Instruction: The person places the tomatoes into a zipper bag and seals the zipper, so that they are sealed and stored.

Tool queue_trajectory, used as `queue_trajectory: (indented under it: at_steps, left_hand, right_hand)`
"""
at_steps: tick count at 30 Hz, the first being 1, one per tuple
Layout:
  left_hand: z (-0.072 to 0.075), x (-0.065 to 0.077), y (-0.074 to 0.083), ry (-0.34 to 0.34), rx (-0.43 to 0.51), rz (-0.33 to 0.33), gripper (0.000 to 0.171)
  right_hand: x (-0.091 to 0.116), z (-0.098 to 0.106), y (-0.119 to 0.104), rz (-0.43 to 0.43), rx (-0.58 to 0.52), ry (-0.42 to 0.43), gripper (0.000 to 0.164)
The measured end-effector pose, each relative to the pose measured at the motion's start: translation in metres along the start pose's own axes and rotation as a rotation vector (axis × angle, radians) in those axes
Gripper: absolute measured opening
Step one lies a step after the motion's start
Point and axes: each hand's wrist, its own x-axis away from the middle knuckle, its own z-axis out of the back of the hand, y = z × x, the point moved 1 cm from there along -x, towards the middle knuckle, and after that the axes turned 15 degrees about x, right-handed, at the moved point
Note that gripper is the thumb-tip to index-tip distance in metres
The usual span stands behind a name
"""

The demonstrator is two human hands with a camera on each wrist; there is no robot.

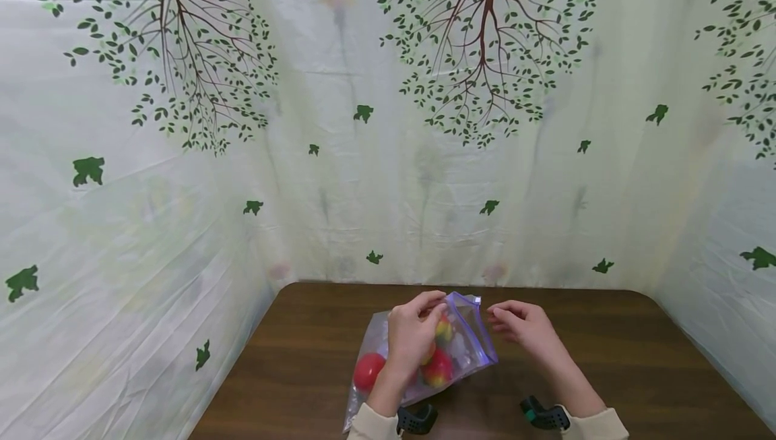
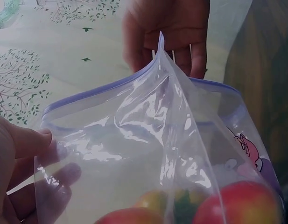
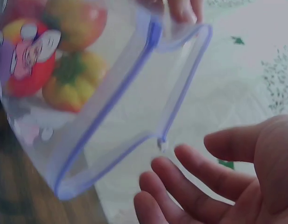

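A clear plastic zip bag (image 1: 463,352) with a purple-blue rim is held up over the table, its mouth gaping towards the right. My left hand (image 1: 412,335) pinches the bag's side edge near the mouth between thumb and fingers. Inside are several red and yellow pieces that look like fruit or peppers, among them a round red one (image 1: 368,371) and a yellow-red one with a green patch (image 3: 76,81). My right hand (image 1: 527,329) is just beside the bag's mouth, fingers loosely bent and holding nothing. Close to its fingertips is the small pale zip slider (image 3: 163,144).
The brown wooden table (image 1: 303,346) has rounded far corners. Behind it and at both sides hangs a pale curtain (image 1: 424,224) printed with trees and green leaves. Each wrist wears a dark strap, such as the left one (image 1: 417,420).
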Motion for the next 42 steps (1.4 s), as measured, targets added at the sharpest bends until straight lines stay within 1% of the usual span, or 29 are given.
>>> queue_trajectory:
  at_steps: [3,5,9,11,13,16,18,22,26,31,33,35,38,42]
  left_hand:
    - [-0.001,0.001,-0.001,-0.016,0.004,0.004,0.015]
    - [-0.001,0.002,-0.001,-0.023,0.000,0.009,0.014]
    - [-0.003,0.003,-0.001,-0.039,0.001,-0.004,0.014]
    - [-0.005,0.004,-0.001,-0.056,0.001,-0.015,0.015]
    - [-0.007,0.005,-0.001,-0.080,0.003,-0.021,0.015]
    - [-0.009,0.006,0.001,-0.117,0.012,-0.007,0.016]
    - [-0.011,0.007,0.001,-0.139,0.022,0.006,0.017]
    - [-0.014,0.008,0.000,-0.180,0.021,-0.002,0.018]
    - [-0.019,0.010,-0.001,-0.223,0.004,-0.017,0.017]
    - [-0.024,0.011,-0.004,-0.294,-0.014,-0.031,0.016]
    - [-0.025,0.012,-0.004,-0.329,-0.024,-0.018,0.016]
    - [-0.026,0.013,-0.004,-0.365,-0.035,0.008,0.017]
    - [-0.028,0.014,-0.004,-0.414,-0.062,0.049,0.019]
    - [-0.031,0.016,-0.006,-0.461,-0.121,0.057,0.020]
  right_hand:
    - [-0.002,0.002,0.008,-0.040,0.042,0.082,0.031]
    - [-0.005,0.000,0.013,-0.045,0.051,0.092,0.033]
    - [-0.011,-0.007,0.022,-0.058,0.018,0.057,0.040]
    - [-0.013,-0.011,0.026,-0.074,-0.008,0.039,0.043]
    - [-0.014,-0.015,0.028,-0.097,-0.036,0.040,0.046]
    - [-0.015,-0.017,0.031,-0.129,-0.058,0.040,0.050]
    - [-0.014,-0.018,0.032,-0.133,-0.067,0.024,0.053]
    - [-0.014,-0.018,0.034,-0.130,-0.092,-0.011,0.055]
    - [-0.016,-0.018,0.038,-0.137,-0.135,-0.042,0.051]
    - [-0.017,-0.015,0.043,-0.135,-0.171,-0.068,0.040]
    - [-0.017,-0.014,0.043,-0.134,-0.184,-0.071,0.036]
    - [-0.017,-0.013,0.044,-0.133,-0.201,-0.077,0.034]
    - [-0.017,-0.012,0.045,-0.126,-0.212,-0.088,0.035]
    - [-0.017,-0.012,0.046,-0.102,-0.199,-0.087,0.039]
